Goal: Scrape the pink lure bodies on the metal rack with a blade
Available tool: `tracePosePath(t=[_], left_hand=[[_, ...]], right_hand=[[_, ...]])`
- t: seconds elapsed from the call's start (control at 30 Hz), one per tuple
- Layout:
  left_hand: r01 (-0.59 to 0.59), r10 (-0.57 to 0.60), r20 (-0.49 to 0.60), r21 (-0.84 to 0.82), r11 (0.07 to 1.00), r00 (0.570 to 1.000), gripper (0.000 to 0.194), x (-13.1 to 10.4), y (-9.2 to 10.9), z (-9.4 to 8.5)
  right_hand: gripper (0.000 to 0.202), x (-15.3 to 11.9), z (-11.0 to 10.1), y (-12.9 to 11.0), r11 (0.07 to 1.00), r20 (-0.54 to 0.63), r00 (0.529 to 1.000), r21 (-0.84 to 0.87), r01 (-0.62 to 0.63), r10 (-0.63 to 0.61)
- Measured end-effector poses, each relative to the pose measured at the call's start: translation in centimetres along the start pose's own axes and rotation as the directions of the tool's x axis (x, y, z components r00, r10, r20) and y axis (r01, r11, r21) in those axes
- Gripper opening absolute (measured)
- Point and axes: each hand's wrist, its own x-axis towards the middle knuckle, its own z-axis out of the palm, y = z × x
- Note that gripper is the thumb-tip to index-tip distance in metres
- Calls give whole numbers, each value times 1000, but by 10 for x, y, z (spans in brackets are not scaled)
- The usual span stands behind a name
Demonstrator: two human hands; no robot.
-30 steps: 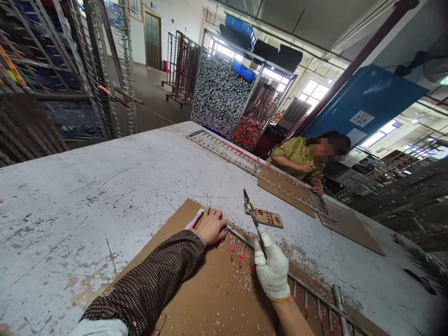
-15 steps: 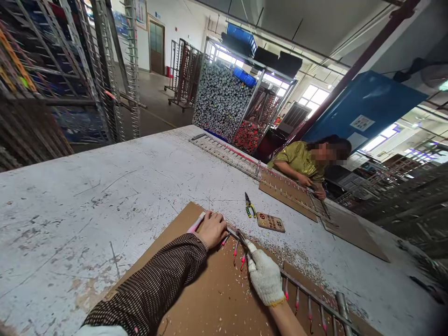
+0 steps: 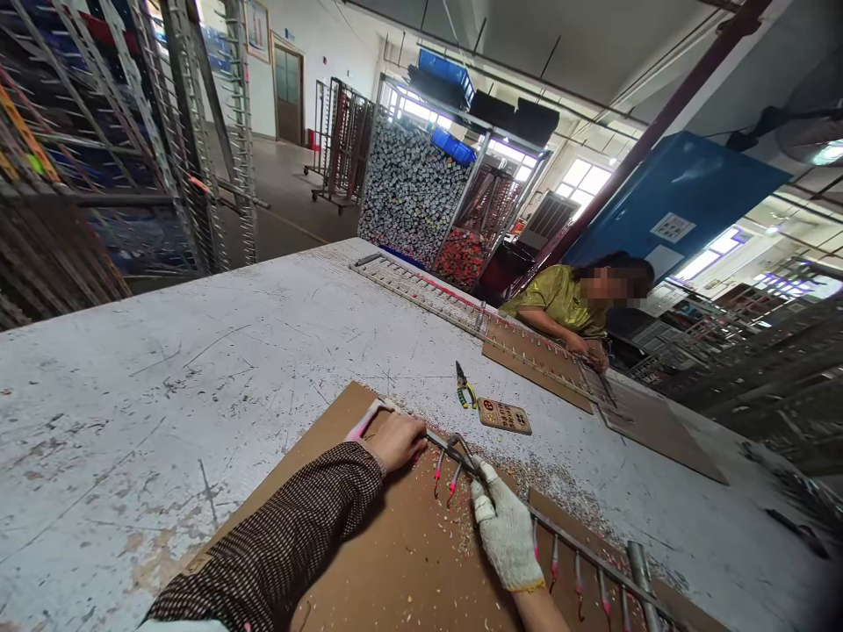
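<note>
My bare left hand (image 3: 399,441) is closed around the bar of a long metal hook rack (image 3: 580,549), near its pink-and-white coated end. Small hooks with pink tips (image 3: 451,484) hang along the bar, between my hands and farther right. My right hand (image 3: 506,531), in a white knitted glove, is closed on a pair of pliers (image 3: 464,454). The plier jaws are at the bar just right of my left hand; whether they grip a hook cannot be made out. A brown cardboard sheet (image 3: 401,553) lies under the rack.
Beyond my hands lie green-and-yellow handled pliers (image 3: 465,389) and a tan printed phone-like slab (image 3: 504,416). Coating crumbs are scattered over the white table (image 3: 250,377). Across it, a person (image 3: 553,303) works at another rack (image 3: 428,294). Tall racks (image 3: 190,132) stand at left.
My left hand's fingers have curled in tighter around the bar. My right hand has turned and dropped a little with the pliers, whose shape now shows more. The view has shifted slightly.
</note>
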Motion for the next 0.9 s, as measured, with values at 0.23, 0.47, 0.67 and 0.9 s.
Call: tracePosePath(t=[0.23, 0.47, 0.67, 0.9], left_hand=[[-26, 39, -97, 123, 992, 994, 26, -2, 6, 0], [-26, 42, -88, 168, 985, 995, 27, -5, 6, 1], [-40, 50, -57, 170, 985, 997, 25, -5, 6, 0], [-46, 61, -65, 202, 978, 996, 22, -4, 6, 3]], right_hand=[[44, 3, 0, -5, 998, 33, 999, 60, -16, 14], [46, 11, 6, -5, 1000, 82, 997, 24, 3, -5], [43, 20, -9, -22, 995, -24, 995, 5, 102, -102], [46, 23, -14, -25, 951, 166, 970, -223, 214, -179]])
